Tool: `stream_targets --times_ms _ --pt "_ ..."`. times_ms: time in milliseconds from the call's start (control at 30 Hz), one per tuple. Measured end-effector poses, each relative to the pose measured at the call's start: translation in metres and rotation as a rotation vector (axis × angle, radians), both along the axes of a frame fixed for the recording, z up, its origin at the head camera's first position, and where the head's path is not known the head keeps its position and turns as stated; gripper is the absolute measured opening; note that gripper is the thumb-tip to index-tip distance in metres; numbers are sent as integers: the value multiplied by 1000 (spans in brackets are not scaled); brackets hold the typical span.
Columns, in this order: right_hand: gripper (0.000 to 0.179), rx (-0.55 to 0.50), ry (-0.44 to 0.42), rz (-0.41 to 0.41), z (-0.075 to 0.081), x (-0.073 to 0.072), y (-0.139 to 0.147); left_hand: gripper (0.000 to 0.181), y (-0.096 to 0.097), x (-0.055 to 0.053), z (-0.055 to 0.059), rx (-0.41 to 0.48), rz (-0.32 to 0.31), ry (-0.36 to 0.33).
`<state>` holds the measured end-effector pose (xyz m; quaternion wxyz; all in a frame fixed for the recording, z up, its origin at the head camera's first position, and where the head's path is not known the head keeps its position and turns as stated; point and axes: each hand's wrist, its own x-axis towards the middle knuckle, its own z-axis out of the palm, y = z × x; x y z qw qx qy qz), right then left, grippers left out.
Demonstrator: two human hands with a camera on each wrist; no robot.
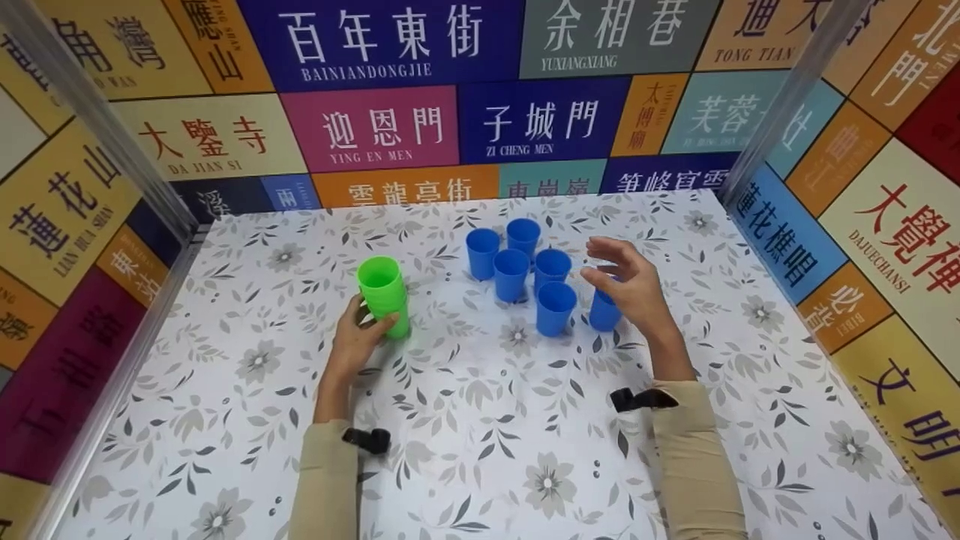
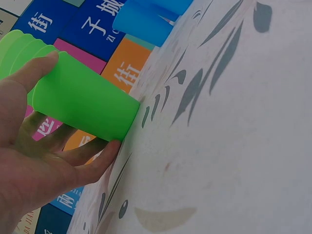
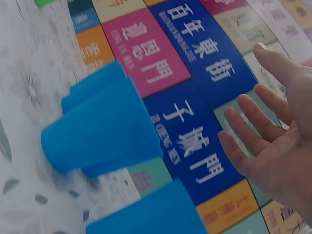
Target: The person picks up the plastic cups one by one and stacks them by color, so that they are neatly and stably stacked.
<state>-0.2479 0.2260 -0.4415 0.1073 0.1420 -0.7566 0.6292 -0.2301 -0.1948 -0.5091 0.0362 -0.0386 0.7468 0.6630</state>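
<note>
The left hand [image 1: 355,335] curls round a stack of green cups [image 1: 380,277]. Floral tablecloth [image 1: 450,405] stretches rightward from it to five clustered, upright blue cups [image 1: 511,275], nearer the right hand [image 1: 628,281]; the cloth's far edge lies beyond both hands. The right hand, fingers loosely spread, partly hides a sixth blue cup [image 1: 602,313].

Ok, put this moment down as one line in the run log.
Left hand: gripping nested green cups | Right hand: empty, fingers apart, by rightmost blue cup | Other blue cups: upright, grouped on flowered table
</note>
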Motion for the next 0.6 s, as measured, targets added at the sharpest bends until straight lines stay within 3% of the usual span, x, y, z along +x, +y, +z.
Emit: stream_targets --times_ms 167,233,333,467,600 --pt "51 8 -17 -56 -3 -1 18 72 5 12 21 -8 0 -9" --pt "53 26 -27 -61 -3 0 23 72 5 14 22 -12 -1 -4" --pt "55 66 -55 -73 -2 3 27 73 2 7 10 -6 3 -1" --pt "58 83 -86 -70 -17 -2 38 74 -3 -2 -7 -4 7 -2" --pt "64 97 -123 -37 -34 -8 48 73 -4 -3 -9 0 7 18"
